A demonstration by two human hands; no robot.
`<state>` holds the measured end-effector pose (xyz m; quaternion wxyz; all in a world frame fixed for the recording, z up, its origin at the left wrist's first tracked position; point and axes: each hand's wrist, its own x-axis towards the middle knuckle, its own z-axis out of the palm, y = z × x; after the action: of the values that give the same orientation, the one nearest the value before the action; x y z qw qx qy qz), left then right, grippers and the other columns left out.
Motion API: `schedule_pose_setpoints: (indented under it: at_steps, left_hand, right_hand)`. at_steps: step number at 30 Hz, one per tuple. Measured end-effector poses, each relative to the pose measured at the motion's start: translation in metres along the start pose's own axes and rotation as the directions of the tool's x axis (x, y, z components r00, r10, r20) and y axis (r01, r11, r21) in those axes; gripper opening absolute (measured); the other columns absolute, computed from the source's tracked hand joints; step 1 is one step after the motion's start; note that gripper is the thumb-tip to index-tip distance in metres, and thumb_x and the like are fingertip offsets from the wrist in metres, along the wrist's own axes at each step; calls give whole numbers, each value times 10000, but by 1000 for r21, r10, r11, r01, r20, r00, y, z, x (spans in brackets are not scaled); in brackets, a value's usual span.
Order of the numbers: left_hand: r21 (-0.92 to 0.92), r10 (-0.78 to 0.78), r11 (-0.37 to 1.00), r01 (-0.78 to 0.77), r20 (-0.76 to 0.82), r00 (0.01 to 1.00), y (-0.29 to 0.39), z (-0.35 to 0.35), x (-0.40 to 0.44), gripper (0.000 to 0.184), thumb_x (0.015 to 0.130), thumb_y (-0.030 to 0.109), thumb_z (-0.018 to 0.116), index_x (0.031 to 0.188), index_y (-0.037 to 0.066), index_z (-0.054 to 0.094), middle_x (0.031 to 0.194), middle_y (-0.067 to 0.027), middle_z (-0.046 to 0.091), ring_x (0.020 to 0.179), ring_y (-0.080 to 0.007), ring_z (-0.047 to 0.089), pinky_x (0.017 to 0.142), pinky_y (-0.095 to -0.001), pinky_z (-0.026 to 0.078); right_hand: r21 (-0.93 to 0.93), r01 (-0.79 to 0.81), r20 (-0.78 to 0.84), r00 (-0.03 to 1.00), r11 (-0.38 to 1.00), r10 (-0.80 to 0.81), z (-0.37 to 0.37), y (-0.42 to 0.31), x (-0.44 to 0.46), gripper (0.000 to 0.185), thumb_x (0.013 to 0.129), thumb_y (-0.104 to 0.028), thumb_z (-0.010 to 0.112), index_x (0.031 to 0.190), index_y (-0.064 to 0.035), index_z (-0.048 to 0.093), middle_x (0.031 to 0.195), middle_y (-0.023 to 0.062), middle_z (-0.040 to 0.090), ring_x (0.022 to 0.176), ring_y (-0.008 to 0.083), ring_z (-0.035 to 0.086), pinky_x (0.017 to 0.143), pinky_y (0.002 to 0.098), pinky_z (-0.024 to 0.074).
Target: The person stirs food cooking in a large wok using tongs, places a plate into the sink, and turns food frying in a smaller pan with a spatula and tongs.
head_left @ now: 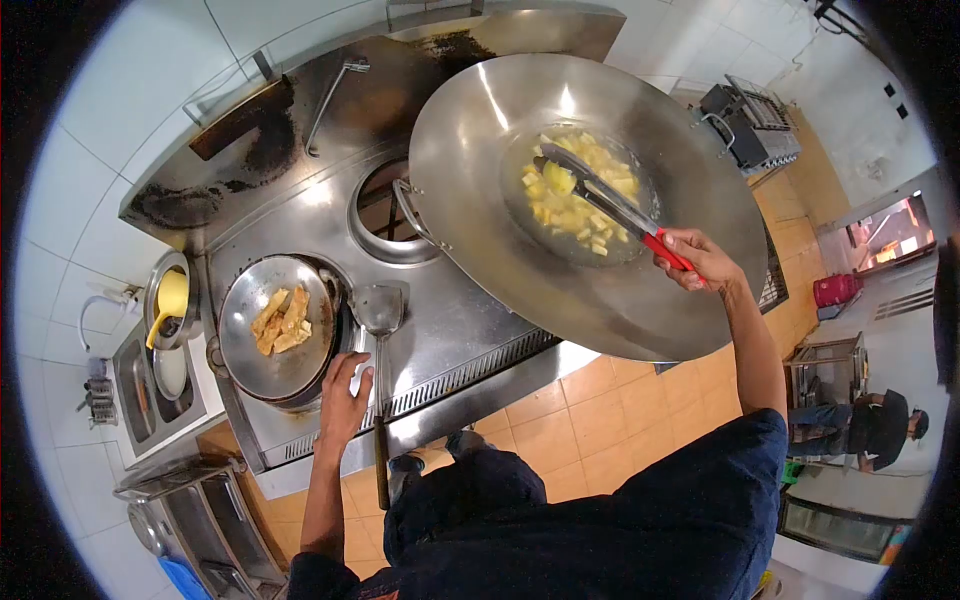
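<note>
In my right hand (697, 260), closed around red grips, is a pair of tongs (610, 196). Their dark tips reach into yellow chopped pieces (590, 215) lying in clear liquid in a large wok (480, 250). A brighter yellow piece (558, 180) is at the tips; whether they pinch it I cannot tell. My left hand (345, 398) is empty, fingers apart, beside the rim of a smaller wok (250, 355). Browned strips (282, 322) lie in that wok. Just right of my left hand, a wok spatula (379, 312) rests on the stove, its handle pointing towards me.
The steel stove (450, 320) has a round burner opening (388, 212) between the woks. A faucet (330, 105) stands behind it. At left is a sink (140, 400) with a yellow ladle (172, 295) in a bowl above. Another person (875, 430) is at the far right.
</note>
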<state>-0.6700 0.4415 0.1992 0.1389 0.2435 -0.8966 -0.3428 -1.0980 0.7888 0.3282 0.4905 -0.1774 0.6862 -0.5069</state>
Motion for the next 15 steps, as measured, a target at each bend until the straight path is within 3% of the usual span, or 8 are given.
schedule_pose_setpoints:
  at_steps: [3,6,9,12,15]
  left_hand:
    - [-9,-6,1000,6,-2,1000,1,1,-1,215,869,70,591,1076,10,600,1032,-177,593,966,-363,577,834,-413,466]
    - [22,27,999,-27,-8,1000,-1,4,-3,213,868,71,594,1071,7,601,1024,-174,595,935,-355,581,815,-409,471]
    - [12,28,1000,-28,-3,1000,-1,4,-4,203,868,66,592,1062,5,602,1015,-168,597,895,-344,580,787,-403,477]
    - [17,21,1000,-21,-12,1000,-1,3,-5,197,870,65,589,1057,5,603,1007,-165,596,870,-337,576,769,-397,479]
    - [-17,-11,1000,11,-7,1000,-3,2,-6,195,872,66,583,1056,5,604,1014,-166,597,885,-339,578,773,-397,481]
  right_hand:
    - [-147,-144,-139,983,979,124,-9,14,16,393,953,-407,542,997,-17,562,694,21,482,381,18,346,308,188,274]
    - [-250,-270,-311,932,930,187,-14,46,41,475,907,-500,579,781,-43,541,577,4,458,392,68,402,329,250,309]
    - [-713,-288,-400,916,639,-33,-18,57,48,535,909,-515,562,692,-26,536,504,31,447,398,129,475,350,309,358]
    - [-630,-320,-452,892,707,1,-35,57,53,568,877,-514,604,714,27,542,564,57,488,404,158,512,358,304,395]
    - [-735,-399,-491,871,548,-24,-79,72,69,557,882,-522,592,716,6,528,568,51,483,396,149,492,352,298,395]
